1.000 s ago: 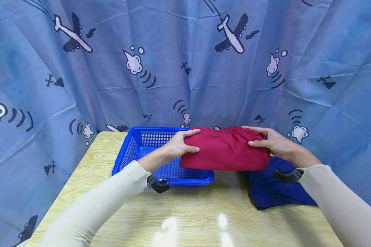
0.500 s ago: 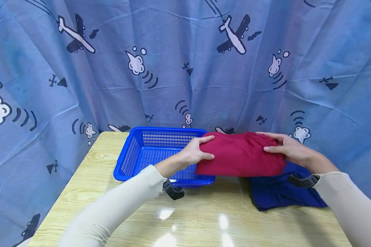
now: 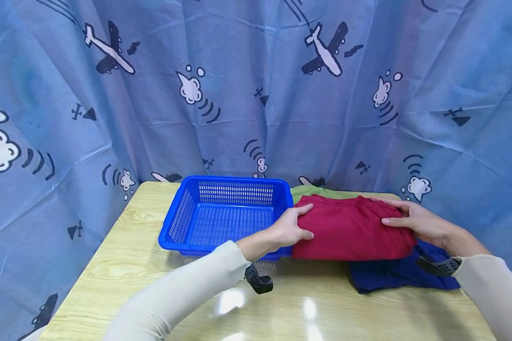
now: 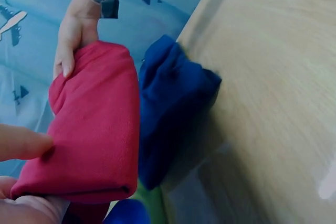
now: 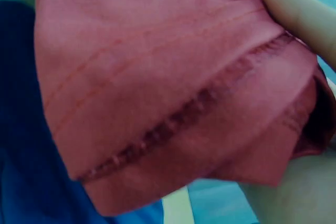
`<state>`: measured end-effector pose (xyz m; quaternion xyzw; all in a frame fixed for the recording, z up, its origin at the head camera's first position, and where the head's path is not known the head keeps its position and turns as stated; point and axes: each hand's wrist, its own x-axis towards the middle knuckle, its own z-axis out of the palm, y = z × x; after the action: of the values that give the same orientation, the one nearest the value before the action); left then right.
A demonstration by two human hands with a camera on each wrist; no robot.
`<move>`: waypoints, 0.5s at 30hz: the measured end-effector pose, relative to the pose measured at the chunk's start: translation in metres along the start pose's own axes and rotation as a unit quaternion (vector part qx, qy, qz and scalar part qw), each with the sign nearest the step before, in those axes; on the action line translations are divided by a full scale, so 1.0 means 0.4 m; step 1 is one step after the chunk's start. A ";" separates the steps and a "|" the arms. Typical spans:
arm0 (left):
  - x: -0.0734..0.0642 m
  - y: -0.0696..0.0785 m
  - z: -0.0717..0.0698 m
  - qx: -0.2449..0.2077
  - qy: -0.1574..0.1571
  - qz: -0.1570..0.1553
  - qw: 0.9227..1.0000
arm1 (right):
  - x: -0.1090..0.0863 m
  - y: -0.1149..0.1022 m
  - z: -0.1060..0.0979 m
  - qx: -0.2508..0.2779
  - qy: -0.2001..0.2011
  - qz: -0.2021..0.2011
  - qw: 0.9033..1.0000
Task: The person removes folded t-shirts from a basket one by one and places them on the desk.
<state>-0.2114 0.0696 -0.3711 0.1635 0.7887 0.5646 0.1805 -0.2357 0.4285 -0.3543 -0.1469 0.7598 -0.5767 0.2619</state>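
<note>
Both hands hold a folded red garment [image 3: 350,232], one at each end. My left hand [image 3: 288,229] grips its left end, thumb and fingers spread over the fold, close beside the basket's right side. At the other end my right hand [image 3: 426,222] pinches it with the thumb on top. The right wrist view shows stitching and a gathered seam along this end of the red garment [image 5: 152,77]. In the head view it overlaps a dark blue cloth [image 3: 397,274] on the table and a light green cloth [image 3: 324,191] behind.
A blue plastic basket [image 3: 234,179] with perforated walls stands left of the garment, nothing visible inside. The wooden table [image 3: 187,303] runs along the front, with glare spots. A blue curtain [image 3: 222,94] with printed airplanes hangs right behind the table.
Both hands have moved right and down with the red garment, away from over the basket. The light green cloth has come into view behind it.
</note>
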 end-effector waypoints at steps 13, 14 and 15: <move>-0.009 -0.036 0.089 0.039 0.034 -0.016 0.999 | -0.013 0.051 -0.005 0.013 -0.021 0.026 0.999; -0.010 -0.039 0.093 0.041 0.034 -0.018 0.998 | -0.013 0.053 -0.003 0.013 -0.021 0.027 0.999; -0.011 -0.042 0.097 0.044 0.034 -0.020 0.998 | -0.013 0.056 -0.002 0.011 -0.022 0.027 0.999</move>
<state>-0.1903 0.0945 -0.3982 0.1360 0.8214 0.5311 0.1570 -0.2301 0.4383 -0.3746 -0.1356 0.7511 -0.5745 0.2957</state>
